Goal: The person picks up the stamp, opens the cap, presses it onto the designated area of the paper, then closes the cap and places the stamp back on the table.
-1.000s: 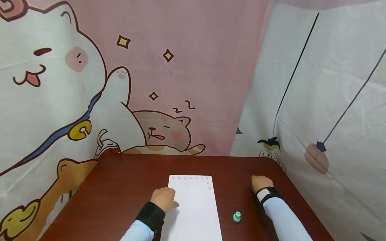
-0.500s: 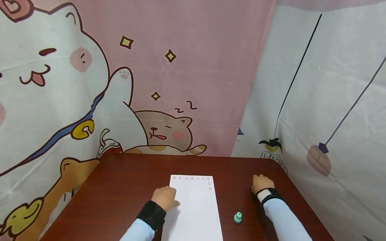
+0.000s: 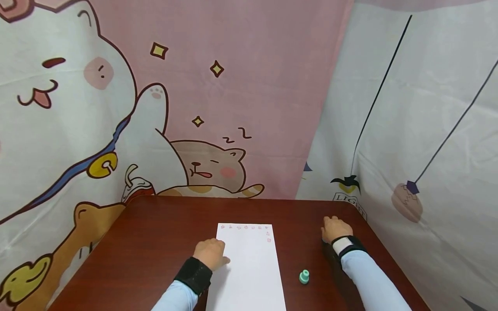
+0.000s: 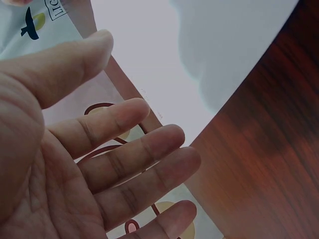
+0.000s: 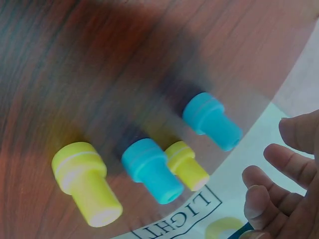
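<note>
My left hand [image 3: 210,253] is at the left edge of a white sheet of paper [image 3: 247,268], its thumb over the sheet. In the left wrist view that hand's fingers [image 4: 132,167] are apart and relaxed, holding nothing, over the paper's corner [image 4: 144,59]. Toward the table's right side is my right hand [image 3: 336,229], also holding nothing. The right wrist view shows its loosely bent fingers [image 5: 276,201] beside several small stamps: a large yellow stamp [image 5: 87,184], a blue stamp [image 5: 152,169], a smaller yellow stamp [image 5: 188,167] and another blue stamp [image 5: 212,122].
A small green stamp [image 3: 304,277] stands on the brown table [image 3: 155,233], between the paper and the right forearm. Faint pink prints [image 3: 244,227] line the sheet's top and upper right. A cartoon cloth [image 3: 264,108] hangs behind the table.
My right hand has moved slightly farther forward on the table. The left hand, paper and green stamp keep their places; the head view shifts a little.
</note>
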Available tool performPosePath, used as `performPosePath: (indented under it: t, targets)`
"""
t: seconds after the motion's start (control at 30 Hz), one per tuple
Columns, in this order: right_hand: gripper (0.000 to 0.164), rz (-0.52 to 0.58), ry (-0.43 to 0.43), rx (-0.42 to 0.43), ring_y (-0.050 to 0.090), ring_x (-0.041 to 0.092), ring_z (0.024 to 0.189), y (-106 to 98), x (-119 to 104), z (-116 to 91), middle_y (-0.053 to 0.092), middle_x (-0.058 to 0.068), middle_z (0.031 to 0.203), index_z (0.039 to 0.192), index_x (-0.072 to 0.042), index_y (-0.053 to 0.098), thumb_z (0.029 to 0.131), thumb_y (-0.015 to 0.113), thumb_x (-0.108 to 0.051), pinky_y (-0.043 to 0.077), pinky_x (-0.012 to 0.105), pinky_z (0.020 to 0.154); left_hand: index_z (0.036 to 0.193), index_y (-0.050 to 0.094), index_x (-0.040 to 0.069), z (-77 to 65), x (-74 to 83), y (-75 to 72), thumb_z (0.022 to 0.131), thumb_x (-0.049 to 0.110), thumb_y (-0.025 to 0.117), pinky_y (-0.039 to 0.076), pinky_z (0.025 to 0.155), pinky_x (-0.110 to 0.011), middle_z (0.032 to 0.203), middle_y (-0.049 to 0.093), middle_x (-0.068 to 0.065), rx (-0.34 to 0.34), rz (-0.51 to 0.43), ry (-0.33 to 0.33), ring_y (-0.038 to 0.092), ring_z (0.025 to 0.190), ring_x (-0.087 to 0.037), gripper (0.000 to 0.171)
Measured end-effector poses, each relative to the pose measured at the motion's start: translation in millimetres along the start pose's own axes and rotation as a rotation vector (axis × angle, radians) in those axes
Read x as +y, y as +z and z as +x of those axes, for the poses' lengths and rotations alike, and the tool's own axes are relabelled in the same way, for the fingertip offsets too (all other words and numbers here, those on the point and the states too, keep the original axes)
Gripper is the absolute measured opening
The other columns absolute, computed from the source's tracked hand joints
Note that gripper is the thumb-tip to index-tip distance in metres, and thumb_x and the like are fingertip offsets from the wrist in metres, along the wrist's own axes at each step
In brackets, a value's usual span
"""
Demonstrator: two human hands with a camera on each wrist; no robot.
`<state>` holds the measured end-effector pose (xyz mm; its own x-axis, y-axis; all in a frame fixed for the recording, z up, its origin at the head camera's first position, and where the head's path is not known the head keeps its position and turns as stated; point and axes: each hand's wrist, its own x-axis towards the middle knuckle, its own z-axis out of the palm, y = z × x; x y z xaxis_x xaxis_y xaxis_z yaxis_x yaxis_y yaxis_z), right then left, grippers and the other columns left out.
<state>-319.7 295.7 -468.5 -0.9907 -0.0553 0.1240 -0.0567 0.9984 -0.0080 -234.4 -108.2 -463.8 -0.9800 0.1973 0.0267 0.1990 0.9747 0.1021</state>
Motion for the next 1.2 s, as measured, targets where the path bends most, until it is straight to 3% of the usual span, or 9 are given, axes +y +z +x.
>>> performPosePath:
  t: [0.2, 0.4, 0.83, 1.0, 1.2]
  targets:
    - [0.026, 0.023, -0.046, 0.013, 0.064, 0.035, 0.078, -5, -12, -2, 0.059, 0.018, 0.086, 0.105, 0.003, 0.062, 0.091, 0.069, -0.017, 0.054, 0.052, 0.068, 0.091, 0.07, 0.006, -2.2, 1.7, -2.4, 0.077, 0.036, 0.085, 0.053, 0.069, -0.042, 0.078, 0.064, -0.007, -0.001, 0.015, 0.0, 0.06, 0.072, -0.024, 0.037]
    - [0.025, 0.039, -0.145, 0.021, 0.065, 0.03, 0.078, -2, -29, -5, 0.062, 0.012, 0.087, 0.103, -0.002, 0.065, 0.09, 0.072, -0.022, 0.054, 0.048, 0.068, 0.092, 0.071, 0.006, -3.2, 1.4, -2.6, 0.075, 0.036, 0.086, 0.053, 0.068, -0.042, 0.08, 0.066, -0.007, 0.019, 0.03, 0.009, 0.062, 0.074, -0.024, 0.038]
    - [0.023, 0.126, -0.217, -0.04, 0.061, 0.021, 0.075, -1, -65, -41, 0.066, 0.004, 0.087, 0.102, -0.01, 0.066, 0.091, 0.072, -0.029, 0.055, 0.045, 0.072, 0.096, 0.072, 0.006, 0.0, 0.3, 2.1, 0.074, 0.036, 0.086, 0.052, 0.07, -0.042, 0.083, 0.066, -0.008, -0.003, 0.032, -0.009, 0.062, 0.076, -0.025, 0.04]
    - [0.024, 0.129, -0.233, -0.091, 0.062, 0.021, 0.075, -3, -72, -56, 0.067, 0.002, 0.086, 0.1, -0.012, 0.067, 0.091, 0.072, -0.033, 0.055, 0.044, 0.071, 0.096, 0.071, 0.007, 1.3, 1.6, 2.2, 0.075, 0.037, 0.086, 0.053, 0.071, -0.042, 0.084, 0.066, -0.007, -0.016, 0.036, -0.019, 0.061, 0.076, -0.024, 0.04]
    - [0.029, 0.142, -0.247, -0.212, 0.056, 0.016, 0.071, -7, -80, -71, 0.066, -0.003, 0.083, 0.097, -0.015, 0.067, 0.09, 0.07, -0.044, 0.054, 0.044, 0.071, 0.095, 0.071, 0.007, 2.2, 1.5, 3.1, 0.075, 0.036, 0.086, 0.052, 0.07, -0.042, 0.082, 0.066, -0.007, -0.02, 0.019, -0.017, 0.06, 0.074, -0.024, 0.039]
